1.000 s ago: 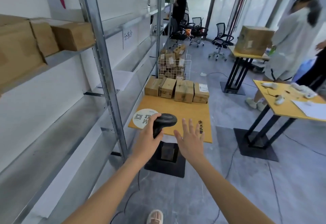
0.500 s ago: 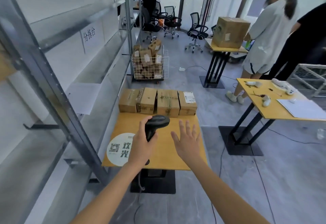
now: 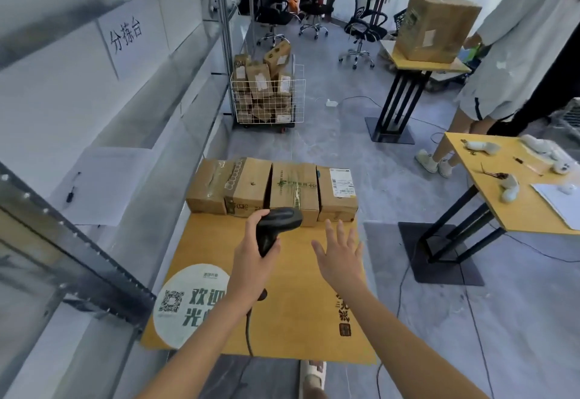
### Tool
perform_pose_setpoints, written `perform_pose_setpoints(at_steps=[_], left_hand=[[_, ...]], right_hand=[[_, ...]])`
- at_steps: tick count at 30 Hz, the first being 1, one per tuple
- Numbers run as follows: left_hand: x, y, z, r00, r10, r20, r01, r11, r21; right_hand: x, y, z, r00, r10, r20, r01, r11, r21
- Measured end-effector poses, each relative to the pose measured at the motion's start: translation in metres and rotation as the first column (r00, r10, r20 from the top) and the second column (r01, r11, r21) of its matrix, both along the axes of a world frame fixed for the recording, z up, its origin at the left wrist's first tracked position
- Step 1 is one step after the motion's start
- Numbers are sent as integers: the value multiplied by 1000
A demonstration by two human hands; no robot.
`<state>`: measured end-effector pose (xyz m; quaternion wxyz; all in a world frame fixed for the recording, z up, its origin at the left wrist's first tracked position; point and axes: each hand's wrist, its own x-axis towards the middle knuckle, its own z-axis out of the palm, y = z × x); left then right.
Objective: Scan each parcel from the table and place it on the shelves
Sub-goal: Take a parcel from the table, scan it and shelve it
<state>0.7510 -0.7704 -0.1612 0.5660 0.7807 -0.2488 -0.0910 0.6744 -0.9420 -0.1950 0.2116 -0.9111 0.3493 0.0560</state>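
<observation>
Several cardboard parcels (image 3: 271, 187) stand in a row along the far edge of the yellow table (image 3: 292, 314). The rightmost parcel (image 3: 336, 193) carries a white shipping label on top. My left hand (image 3: 253, 260) grips a black handheld scanner (image 3: 276, 224) by its handle, the head pointing at the row. My right hand (image 3: 340, 256) hovers above the table with fingers spread, just short of the rightmost parcels and touching nothing. The metal shelves (image 3: 103, 135) run along my left.
A wire cart (image 3: 268, 97) full of parcels stands beyond the table. A person (image 3: 514, 62) stands at the right by a second yellow table (image 3: 514, 210) with papers and small objects. A large box (image 3: 434, 26) sits on a third table. Office chairs fill the back.
I have stepped closer to the table, so the parcels are nearer and larger. Both hands have come forward over the tabletop toward the row. The upper shelf's boxes have left the view.
</observation>
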Motion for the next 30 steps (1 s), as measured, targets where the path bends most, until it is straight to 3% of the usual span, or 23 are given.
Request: perform_pose_setpoints(at_steps=[9, 18, 30], left_hand=[[37, -114, -38, 984, 56, -171, -49, 998, 47], [72, -184, -67, 952, 123, -279, -86, 987, 139], [45, -179, -77, 939, 97, -330, -50, 987, 150]], right_hand=[[82, -125, -61, 994, 90, -56, -91, 996, -7], [135, -197, -102, 958, 241, -153, -253, 965, -63], [44, -139, -113, 985, 139, -98, -139, 990, 10]])
